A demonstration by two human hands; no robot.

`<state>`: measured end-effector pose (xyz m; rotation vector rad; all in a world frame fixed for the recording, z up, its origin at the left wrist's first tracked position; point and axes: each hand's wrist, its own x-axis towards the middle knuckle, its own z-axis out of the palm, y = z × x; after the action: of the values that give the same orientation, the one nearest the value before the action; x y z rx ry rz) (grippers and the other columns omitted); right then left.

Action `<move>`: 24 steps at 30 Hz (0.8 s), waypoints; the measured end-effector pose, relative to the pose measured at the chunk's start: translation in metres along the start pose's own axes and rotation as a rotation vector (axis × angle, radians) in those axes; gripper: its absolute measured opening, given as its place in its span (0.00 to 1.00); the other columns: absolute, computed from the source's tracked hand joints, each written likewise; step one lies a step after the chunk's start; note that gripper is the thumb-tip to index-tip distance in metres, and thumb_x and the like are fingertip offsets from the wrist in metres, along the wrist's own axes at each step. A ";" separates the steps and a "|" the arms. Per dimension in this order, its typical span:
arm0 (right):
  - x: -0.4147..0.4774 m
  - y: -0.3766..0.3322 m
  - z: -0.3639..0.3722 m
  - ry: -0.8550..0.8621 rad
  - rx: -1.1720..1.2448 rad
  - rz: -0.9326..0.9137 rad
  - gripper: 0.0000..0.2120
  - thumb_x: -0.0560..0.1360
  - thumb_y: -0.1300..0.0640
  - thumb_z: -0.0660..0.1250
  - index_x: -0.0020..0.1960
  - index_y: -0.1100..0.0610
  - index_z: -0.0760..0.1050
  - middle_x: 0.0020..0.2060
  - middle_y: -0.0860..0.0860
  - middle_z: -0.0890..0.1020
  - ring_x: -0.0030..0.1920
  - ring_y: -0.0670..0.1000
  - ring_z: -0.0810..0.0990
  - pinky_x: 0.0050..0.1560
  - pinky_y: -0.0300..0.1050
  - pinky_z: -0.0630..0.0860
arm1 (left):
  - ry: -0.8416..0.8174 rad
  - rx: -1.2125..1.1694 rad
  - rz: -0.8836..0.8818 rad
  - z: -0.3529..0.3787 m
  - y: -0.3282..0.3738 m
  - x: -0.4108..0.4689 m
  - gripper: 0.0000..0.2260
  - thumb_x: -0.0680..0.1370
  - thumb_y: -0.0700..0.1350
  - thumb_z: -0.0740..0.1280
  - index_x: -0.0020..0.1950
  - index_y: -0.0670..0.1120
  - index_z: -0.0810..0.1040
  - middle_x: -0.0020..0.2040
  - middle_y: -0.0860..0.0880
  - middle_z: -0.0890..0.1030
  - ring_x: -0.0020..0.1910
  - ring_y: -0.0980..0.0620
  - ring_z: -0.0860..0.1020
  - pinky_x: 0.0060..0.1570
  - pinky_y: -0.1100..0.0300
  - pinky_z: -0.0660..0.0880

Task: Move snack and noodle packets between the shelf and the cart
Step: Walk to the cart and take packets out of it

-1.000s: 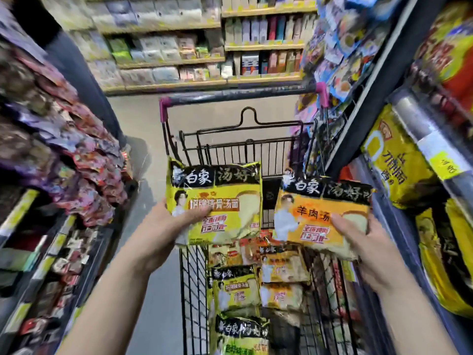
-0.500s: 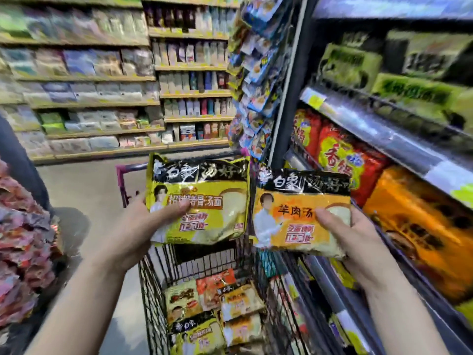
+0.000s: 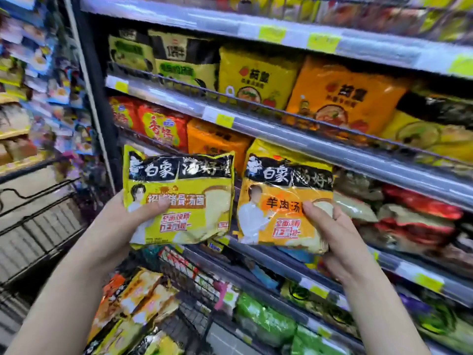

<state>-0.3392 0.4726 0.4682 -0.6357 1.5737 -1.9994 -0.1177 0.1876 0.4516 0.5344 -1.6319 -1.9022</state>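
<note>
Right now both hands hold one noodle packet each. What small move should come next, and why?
Probably push the orange packet in the right hand forward onto the shelf behind it. Both packets are raised facing the shelf rows, the cart is off to the left, and the left hand holds the yellow packet.

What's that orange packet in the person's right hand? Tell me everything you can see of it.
The orange noodle packet is a glossy, crinkled plastic pouch with a black band of white Chinese characters across its top, an orange face below showing a figure in white, and red lettering. It looks sealed and full. The right hand holds it upright by its right edge, thumb on the front, in front of the shelf and beside the yellow packet in the left hand.
</note>
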 end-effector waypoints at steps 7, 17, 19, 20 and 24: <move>-0.134 -0.037 -0.115 0.336 -0.024 -0.107 0.24 0.51 0.40 0.89 0.44 0.45 0.86 0.46 0.55 0.89 0.42 0.53 0.89 0.39 0.47 0.85 | -0.298 -0.009 -0.066 0.144 -0.014 -0.012 0.51 0.47 0.65 0.86 0.67 0.51 0.78 0.60 0.48 0.86 0.60 0.42 0.84 0.60 0.40 0.78; -0.340 -0.067 -0.262 0.656 -0.031 -0.247 0.26 0.48 0.40 0.89 0.43 0.45 0.86 0.44 0.54 0.89 0.40 0.51 0.89 0.37 0.45 0.84 | -0.586 0.002 -0.139 0.353 -0.043 -0.118 0.49 0.46 0.63 0.86 0.64 0.55 0.78 0.58 0.52 0.87 0.58 0.44 0.84 0.58 0.40 0.78; -0.381 -0.072 -0.290 0.698 -0.031 -0.251 0.25 0.50 0.41 0.89 0.43 0.47 0.86 0.44 0.55 0.89 0.40 0.52 0.89 0.37 0.45 0.84 | -0.633 0.003 -0.119 0.392 -0.052 -0.147 0.39 0.46 0.63 0.86 0.55 0.58 0.82 0.52 0.57 0.88 0.53 0.50 0.87 0.49 0.50 0.82; -0.402 -0.076 -0.304 0.719 -0.033 -0.250 0.24 0.52 0.42 0.89 0.43 0.47 0.86 0.44 0.55 0.89 0.40 0.52 0.89 0.37 0.45 0.84 | -0.665 -0.006 -0.108 0.412 -0.056 -0.163 0.34 0.49 0.61 0.86 0.52 0.57 0.84 0.47 0.59 0.88 0.49 0.53 0.87 0.44 0.55 0.82; -0.477 -0.097 -0.353 0.772 -0.062 -0.254 0.24 0.52 0.40 0.88 0.44 0.45 0.86 0.47 0.57 0.89 0.43 0.55 0.89 0.38 0.47 0.85 | -0.735 -0.074 -0.125 0.485 -0.066 -0.221 0.23 0.60 0.48 0.82 0.52 0.52 0.82 0.44 0.58 0.88 0.42 0.56 0.88 0.35 0.57 0.83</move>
<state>-0.2144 1.0612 0.4632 -0.0587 2.0609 -2.5799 -0.2681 0.7029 0.4573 -0.1323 -1.9743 -2.4135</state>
